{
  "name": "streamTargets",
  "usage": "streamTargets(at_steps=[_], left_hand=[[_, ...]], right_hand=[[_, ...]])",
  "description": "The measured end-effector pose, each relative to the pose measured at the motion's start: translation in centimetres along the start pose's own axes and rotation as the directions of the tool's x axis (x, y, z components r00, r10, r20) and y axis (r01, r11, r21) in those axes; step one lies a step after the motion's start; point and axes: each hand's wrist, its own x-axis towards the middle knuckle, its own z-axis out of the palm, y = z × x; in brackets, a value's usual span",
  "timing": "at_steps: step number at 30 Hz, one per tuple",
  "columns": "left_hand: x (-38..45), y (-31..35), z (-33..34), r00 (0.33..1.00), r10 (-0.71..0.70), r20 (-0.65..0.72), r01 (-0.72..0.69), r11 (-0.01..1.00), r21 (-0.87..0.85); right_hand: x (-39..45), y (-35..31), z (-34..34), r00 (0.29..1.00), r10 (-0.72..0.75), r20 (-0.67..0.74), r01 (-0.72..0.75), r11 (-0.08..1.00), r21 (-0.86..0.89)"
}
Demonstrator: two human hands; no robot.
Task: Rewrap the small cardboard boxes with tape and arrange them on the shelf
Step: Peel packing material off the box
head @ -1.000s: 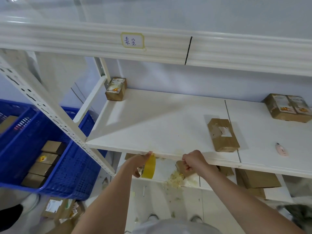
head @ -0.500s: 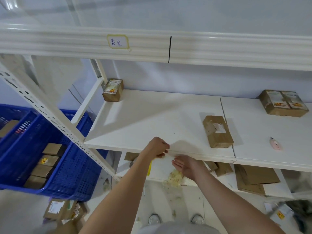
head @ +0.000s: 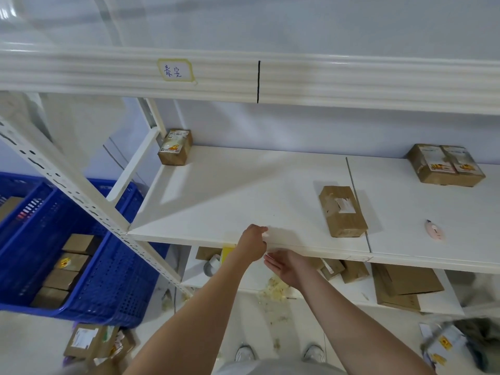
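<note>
Our left hand [head: 253, 240] pinches something pale and unclear at the shelf [head: 216, 201] edge; our right hand [head: 286, 266] hangs open below. The box [head: 342, 211] lies up-right, nearer the right hand, long axis front-to-back.

Single head-worn view, forward and down, close over shelf [head: 243, 190].

Both arms reach forward; left hand [head: 253, 240] has its fingers curled, right hand [head: 288, 266] lies flat, palm up, just beside it.
</note>
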Motion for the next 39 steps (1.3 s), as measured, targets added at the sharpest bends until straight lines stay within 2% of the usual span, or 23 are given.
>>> streamTargets(at_steps=[3, 7, 10, 13, 14, 16, 17, 18, 19, 20, 22, 24, 27, 30, 31, 33, 35, 37, 39], left_hand=[[0.0, -0.1, 1.0, 0.998, 0.057, 0.035, -0.061, 0.989, 0.136], [0.0, -0.5, 2.3, 0.994, 0.111, 0.016, -0.112, 0.977, 0.183], [0.0, -0.7, 2.7, 0.987, 0.158, -0.023, -0.153, 0.977, 0.15], [-0.3, -0.8, 2.4, 0.984, 0.162, -0.074, -0.155, 0.983, 0.093], [-0.4, -0.8, 2.4, 0.985, 0.141, -0.105, -0.137, 0.99, 0.038], [-0.8, -1.0, 2.6, 0.986, -0.015, -0.166, -0.009, 0.99, -0.142], [-1.0, -1.1, 2.8, 0.975, -0.153, -0.163, 0.096, 0.945, -0.312], [-1.2, -1.2, 3.2, 0.948, -0.298, -0.114, 0.2, 0.832, -0.517], [-1.5, -1.1, 3.6, 0.909, -0.417, -0.013, 0.296, 0.666, -0.685], [-1.8, -1.0, 4.0, 0.876, -0.471, 0.101, 0.36, 0.501, -0.787], [-1.9, -0.9, 4.9, 0.853, -0.454, 0.259, 0.422, 0.306, -0.853], [-1.9, -1.0, 5.1, 0.855, -0.388, 0.345, 0.447, 0.211, -0.869], [-1.3, -1.3, 5.3, 0.85, -0.346, 0.397, 0.448, 0.08, -0.89], [-0.6, -1.8, 5.9, 0.847, -0.343, 0.405, 0.346, -0.222, -0.912], [-0.2, -2.1, 6.2, 0.844, -0.353, 0.404, 0.314, -0.287, -0.905], [0.2, -2.6, 6.7, 0.839, -0.356, 0.41, 0.289, -0.346, -0.893], [0.6, -3.0, 7.1, 0.851, -0.325, 0.413, 0.299, -0.348, -0.889], [0.7, -3.1, 7.3, 0.854, -0.302, 0.423, 0.34, -0.291, -0.894], [0.6, -2.9, 7.3, 0.85, -0.318, 0.419, 0.382, -0.175, -0.907]], right_hand=[[-0.3, 0.0, 0.3, 1.0, -0.004, 0.014, 0.004, 1.0, 0.025], [-0.1, -0.1, -0.1, 0.999, -0.046, -0.004, 0.046, 0.999, 0.01], [-0.1, -0.6, -0.2, 0.973, -0.155, -0.171, 0.122, 0.975, -0.188], [-0.3, -0.8, -0.5, 0.887, -0.349, -0.302, 0.207, 0.886, -0.415], [-0.4, -0.7, -0.7, 0.862, -0.406, -0.303, 0.227, 0.844, -0.485], [-0.5, -0.7, -0.8, 0.816, -0.512, -0.269, 0.268, 0.746, -0.609], [-0.6, -0.9, -0.7, 0.8, -0.551, -0.239, 0.287, 0.7, -0.654], [-0.8, -1.2, -0.5, 0.791, -0.577, -0.203, 0.303, 0.658, -0.69], [-0.8, -1.5, -0.4, 0.789, -0.59, -0.171, 0.314, 0.627, -0.713], [-0.8, -2.0, -0.3, 0.795, -0.586, -0.155, 0.316, 0.618, -0.72], [-0.6, -2.7, -0.4, 0.833, -0.529, -0.16, 0.272, 0.645, -0.714], [-0.6, -2.9, -0.9, 0.886, -0.429, -0.179, 0.195, 0.692, -0.695], [-0.4, -1.9, -2.8, 0.945, -0.272, -0.182, 0.089, 0.748, -0.657], [-0.1, -0.5, -5.1, 0.976, -0.15, -0.155, 0.016, 0.77, -0.638], [0.0, -0.2, -5.7, 0.982, -0.119, -0.148, -0.001, 0.775, -0.632], [-0.2, 0.1, -6.6, 0.985, -0.098, -0.141, -0.011, 0.784, -0.621], [-0.6, -0.1, -7.2, 0.984, -0.112, -0.138, 0.003, 0.787, -0.616], [-0.8, -0.3, -7.4, 0.983, -0.118, -0.137, 0.01, 0.79, -0.613], [-0.6, -0.5, -7.3, 0.983, -0.116, -0.146, 0.003, 0.792, -0.61]])
